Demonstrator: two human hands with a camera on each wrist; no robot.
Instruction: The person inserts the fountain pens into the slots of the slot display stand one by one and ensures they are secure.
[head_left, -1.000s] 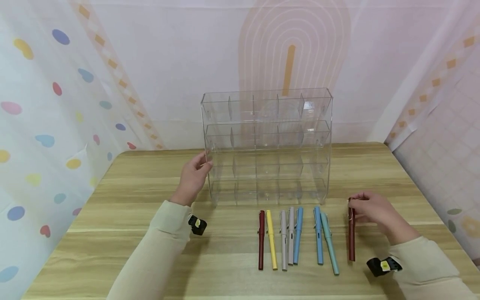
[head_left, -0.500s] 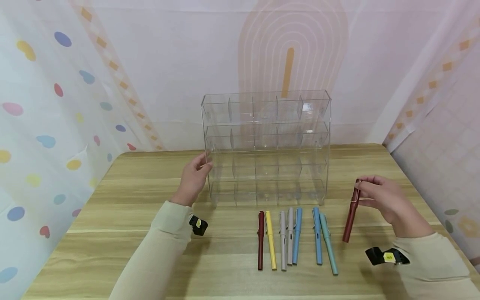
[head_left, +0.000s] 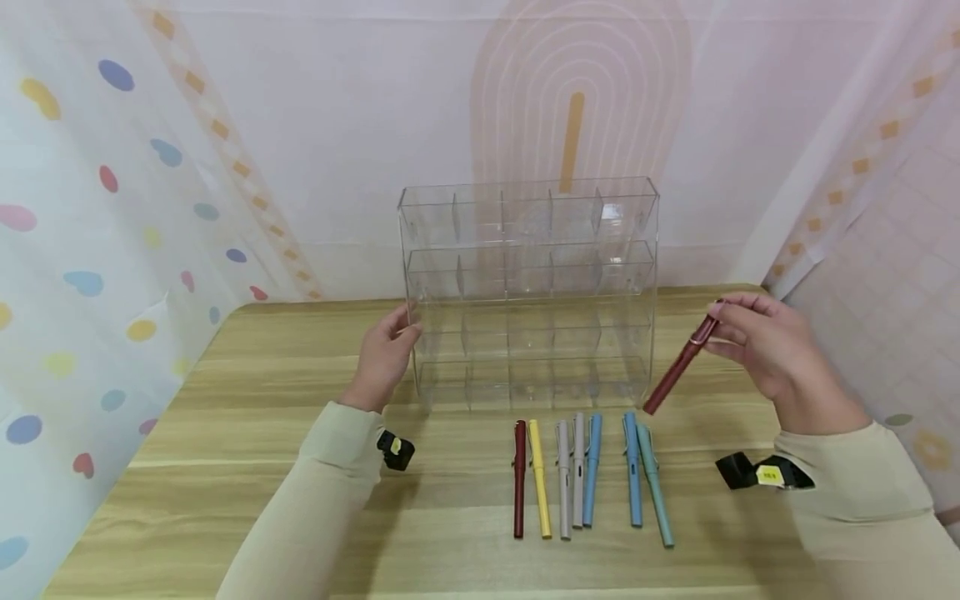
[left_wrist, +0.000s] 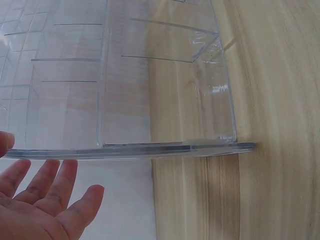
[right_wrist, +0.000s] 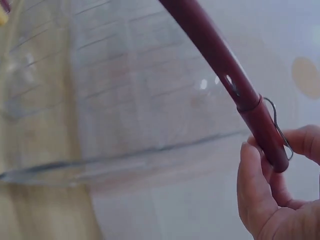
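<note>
A clear acrylic pen rack (head_left: pixel 530 297) with tiered, divided compartments stands upright on the table. My left hand (head_left: pixel 382 354) holds its left side; in the left wrist view the thumb and fingers lie on opposite sides of the clear side panel (left_wrist: pixel 130 150). My right hand (head_left: pixel 780 358) pinches a dark red pen (head_left: pixel 678 368) by its capped end, raised and tilted beside the rack's right side. The pen's metal clip (right_wrist: pixel 276 122) shows in the right wrist view. Below the rack lie another dark red pen (head_left: pixel 519 479), a yellow pen (head_left: pixel 541 479) and a teal pen (head_left: pixel 656 487).
Between the yellow and teal pens lie two grey pens (head_left: pixel 564 483) and two blue pens (head_left: pixel 633 471) on the wooden table (head_left: pixel 450 558). Behind the table hangs a patterned cloth (head_left: pixel 337 125). A black wrist camera (head_left: pixel 396 450) sits at the left cuff.
My right hand has lifted the dark red pen up and away from the table, and the pen has tilted, its lower end swinging left toward the rack. My left hand stays at the rack's side.
</note>
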